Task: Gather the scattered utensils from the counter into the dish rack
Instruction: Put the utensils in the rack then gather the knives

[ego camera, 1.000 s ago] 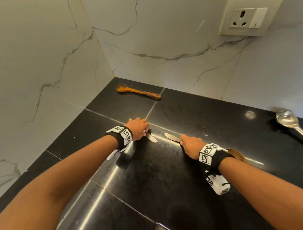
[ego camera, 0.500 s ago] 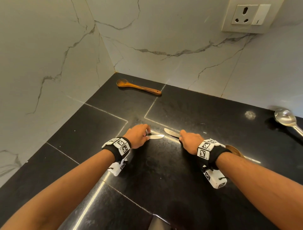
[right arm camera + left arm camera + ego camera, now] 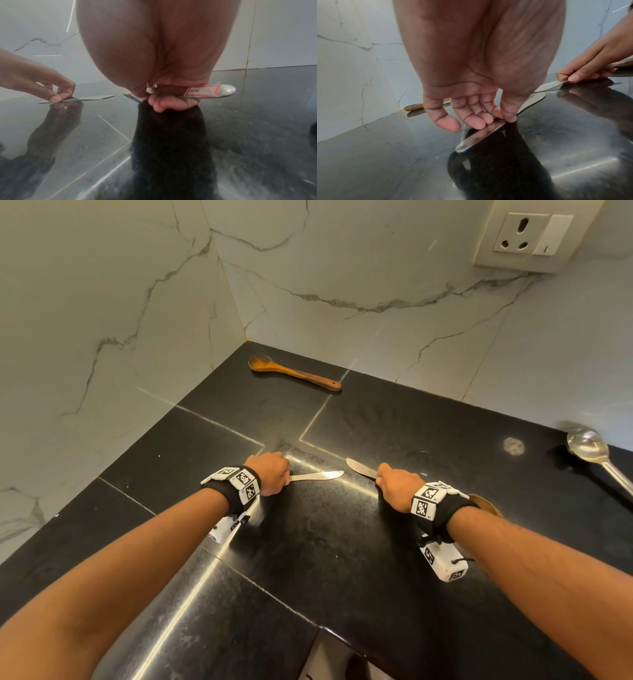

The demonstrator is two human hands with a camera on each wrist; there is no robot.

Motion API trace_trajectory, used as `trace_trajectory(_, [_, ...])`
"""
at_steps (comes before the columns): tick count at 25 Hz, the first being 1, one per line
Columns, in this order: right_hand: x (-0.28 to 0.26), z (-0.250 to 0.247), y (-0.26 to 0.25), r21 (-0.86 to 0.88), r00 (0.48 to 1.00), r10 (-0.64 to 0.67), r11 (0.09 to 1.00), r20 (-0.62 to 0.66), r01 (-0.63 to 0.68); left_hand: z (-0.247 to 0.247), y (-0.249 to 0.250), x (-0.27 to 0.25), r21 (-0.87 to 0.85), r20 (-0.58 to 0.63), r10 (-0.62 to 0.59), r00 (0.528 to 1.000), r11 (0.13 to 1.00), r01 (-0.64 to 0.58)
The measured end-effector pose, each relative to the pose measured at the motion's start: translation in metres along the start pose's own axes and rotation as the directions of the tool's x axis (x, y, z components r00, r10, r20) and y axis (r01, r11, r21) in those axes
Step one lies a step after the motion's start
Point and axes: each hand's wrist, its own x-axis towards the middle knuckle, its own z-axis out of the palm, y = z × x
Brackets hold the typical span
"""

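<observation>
Two steel table knives are held low over the black counter (image 3: pixel 342 559). My left hand (image 3: pixel 284 477) pinches the handle of the left knife (image 3: pixel 318 475) between thumb and fingertips (image 3: pixel 509 117), and its blade points right. The handle end (image 3: pixel 476 136) sits just above its reflection. My right hand (image 3: pixel 380 477) is curled round the handle of the right knife (image 3: pixel 359 467), whose blade points left and away. A red-bordered label (image 3: pixel 202 91) is stuck on that handle. The two blade tips lie close together without touching. No dish rack is in view.
A wooden spoon (image 3: pixel 294 373) lies near the back corner by the marble wall. A large steel spoon (image 3: pixel 587 445) rests at the right edge. Another wooden bowl (image 3: pixel 486 503) peeks out behind my right wrist. A wall socket (image 3: pixel 531 234) sits high on the right.
The left knife's blade has swung from pointing down-right to pointing straight right. Both hands have kept hold of their knives and have barely shifted.
</observation>
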Motion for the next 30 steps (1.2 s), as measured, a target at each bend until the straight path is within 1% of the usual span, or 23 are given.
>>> trace_trajectory(2, [-0.001,-0.001,-0.001,-0.007,1.0,0.002,1.0,-0.001,-0.002,-0.002,0.0,0.001,-0.004,-0.002,0.003,1.0,1.0,-0.003])
trace_trajectory(4, [-0.002,-0.001,-0.002,-0.006,1.0,0.016,1.0,0.005,-0.016,-0.002,0.0,0.001,-0.066,-0.013,0.006,1.0,0.998,-0.007])
trace_trajectory(6, [0.0,-0.003,-0.003,0.006,1.0,0.031,1.0,0.006,-0.031,0.001,-0.003,-0.001,-0.118,-0.058,0.01,0.998,0.993,-0.017])
trace_trajectory(8, [0.0,-0.007,-0.003,0.016,0.998,0.039,0.999,0.04,-0.04,0.006,-0.01,-0.006,-0.182,-0.099,-0.008,0.995,0.983,-0.01])
trace_trajectory(10, [0.002,-0.014,-0.003,0.026,0.997,0.024,0.999,0.073,-0.026,0.014,-0.021,-0.01,-0.237,-0.11,-0.028,0.994,0.971,0.001])
trace_trajectory(11, [0.004,-0.019,-0.003,0.042,0.999,-0.002,0.999,0.053,-0.001,0.017,-0.026,-0.012,-0.248,-0.118,-0.037,0.992,0.969,0.007])
trace_trajectory(14, [0.016,-0.028,-0.019,0.099,0.992,-0.11,0.988,-0.059,0.116,0.026,-0.038,-0.018,-0.291,-0.147,-0.079,0.986,0.956,0.033])
trace_trajectory(16, [0.027,-0.028,-0.038,0.1,0.982,-0.181,0.977,-0.058,0.186,0.03,-0.038,-0.021,-0.34,-0.168,-0.096,0.981,0.94,0.034])
trace_trajectory(19, [0.045,-0.021,-0.063,0.041,0.968,-0.248,0.968,-0.039,0.249,0.034,-0.037,-0.02,-0.423,-0.189,-0.111,0.976,0.906,0.021])
trace_trajectory(21, [0.053,-0.024,-0.072,-0.015,0.967,-0.253,0.968,-0.027,0.252,0.035,-0.036,-0.02,-0.457,-0.194,-0.115,0.974,0.89,0.014])
trace_trajectory(24, [0.059,-0.03,-0.081,-0.098,0.966,-0.252,0.962,0.058,0.257,0.037,-0.038,-0.019,-0.489,-0.181,-0.119,0.976,0.872,0.015])
trace_trajectory(27, [0.06,-0.029,-0.086,-0.168,0.964,-0.244,0.951,0.109,0.26,0.037,-0.037,-0.02,-0.5,-0.175,-0.113,0.978,0.866,0.011])
trace_trajectory(30, [0.06,-0.028,-0.086,-0.202,0.958,-0.245,0.941,0.146,0.271,0.037,-0.037,-0.021,-0.486,-0.18,-0.094,0.979,0.874,-0.006])
